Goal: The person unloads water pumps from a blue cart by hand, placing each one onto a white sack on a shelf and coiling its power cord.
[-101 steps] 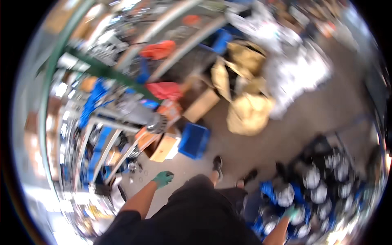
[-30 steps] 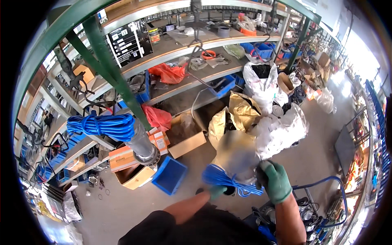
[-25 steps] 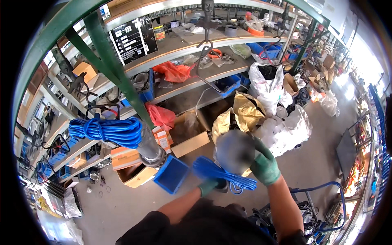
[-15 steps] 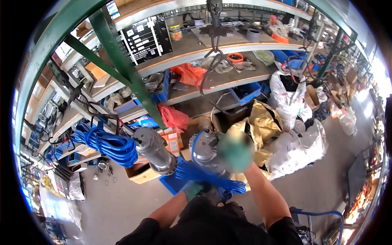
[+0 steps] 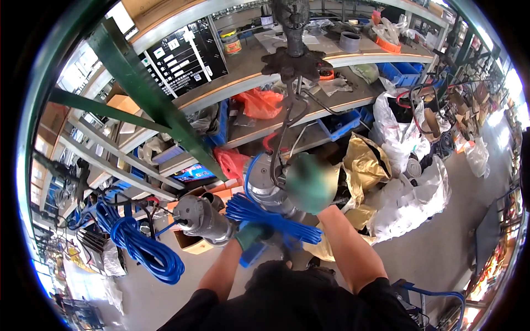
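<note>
A grey metal pump (image 5: 264, 177) stands upright in front of me, with a bundled blue cable (image 5: 276, 222) across its lower part. My left hand (image 5: 251, 234), in a green glove, is at the pump's lower side beside the bundle, its fingers mostly hidden. My right hand (image 5: 310, 185), also gloved in green, is at the pump's upper right and too blurred to show its fingers. Dark metal hooks (image 5: 280, 129) under a hoist chain wheel (image 5: 295, 63) hang down to the pump's top. To the left, a second grey pump (image 5: 201, 219) leans, with another blue cable coil (image 5: 141, 248) hanging beside it.
A green steel frame post (image 5: 149, 94) slants down at the left. Behind the pumps stand shelves (image 5: 237, 77) with blue bins (image 5: 339, 126) and red bags (image 5: 259, 103). Gold sacks (image 5: 367, 165) and white sacks (image 5: 411, 198) lie on the right. A blue cart handle (image 5: 436, 291) is at lower right.
The pump between my hands is now closer to the shelves, and the hooks hang lower beside its top. My left hand has moved up and left. The left cable coil hangs lower.
</note>
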### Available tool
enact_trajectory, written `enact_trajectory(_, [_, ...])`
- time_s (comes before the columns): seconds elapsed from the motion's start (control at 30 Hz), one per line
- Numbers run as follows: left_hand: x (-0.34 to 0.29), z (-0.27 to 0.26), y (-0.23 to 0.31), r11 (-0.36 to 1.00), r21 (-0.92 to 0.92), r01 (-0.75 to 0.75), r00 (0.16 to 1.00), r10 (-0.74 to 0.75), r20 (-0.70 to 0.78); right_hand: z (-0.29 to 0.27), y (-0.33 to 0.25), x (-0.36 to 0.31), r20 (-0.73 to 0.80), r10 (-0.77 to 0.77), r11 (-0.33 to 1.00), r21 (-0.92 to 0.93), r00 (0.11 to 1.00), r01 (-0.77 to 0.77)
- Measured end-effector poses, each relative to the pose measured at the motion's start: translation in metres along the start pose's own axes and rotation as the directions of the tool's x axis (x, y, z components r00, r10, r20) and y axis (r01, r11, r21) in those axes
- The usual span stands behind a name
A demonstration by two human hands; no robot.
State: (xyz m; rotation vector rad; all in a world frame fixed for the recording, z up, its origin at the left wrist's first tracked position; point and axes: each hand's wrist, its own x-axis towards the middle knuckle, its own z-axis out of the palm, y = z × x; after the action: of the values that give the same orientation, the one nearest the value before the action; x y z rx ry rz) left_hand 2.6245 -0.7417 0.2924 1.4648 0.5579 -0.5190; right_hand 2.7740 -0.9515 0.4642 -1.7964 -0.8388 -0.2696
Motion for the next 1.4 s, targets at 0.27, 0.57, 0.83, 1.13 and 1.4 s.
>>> enact_trajectory(0.27, [0.034, -0.025, 0.010, 0.999, 0.026, 0.040, 0.999, -0.041, 0.035, 0.007, 0.006, 0.032, -0.101, -0.145, 0.983, -0.131, 0.984, 0.132])
enact_trajectory(0.57, [0.054, -0.037, 0.017, 0.997, 0.054, 0.061, 0.995, -0.065, 0.077, 0.007, -0.006, 0.050, 0.170, 0.559, 0.542, 0.665, 0.812, -0.513])
enact_trajectory(0.83, [0.064, -0.052, 0.020, 0.994, 0.082, 0.071, 0.993, -0.078, 0.091, 0.011, 0.020, 0.043, 0.113, 0.556, 0.525, 0.721, 0.823, -0.453])
enact_trajectory(1.13, [0.077, -0.045, -0.048, 0.983, 0.125, 0.133, 0.987, -0.142, 0.073, 0.028, 0.029, 0.000, 0.070, 0.338, 0.723, 0.619, 0.939, -0.306])
enact_trajectory(1.4, [0.079, -0.009, -0.081, 0.975, 0.130, 0.181, 0.978, -0.192, 0.082, 0.004, 0.031, -0.100, 0.055, 0.212, 0.927, -0.327, 0.976, -0.183])
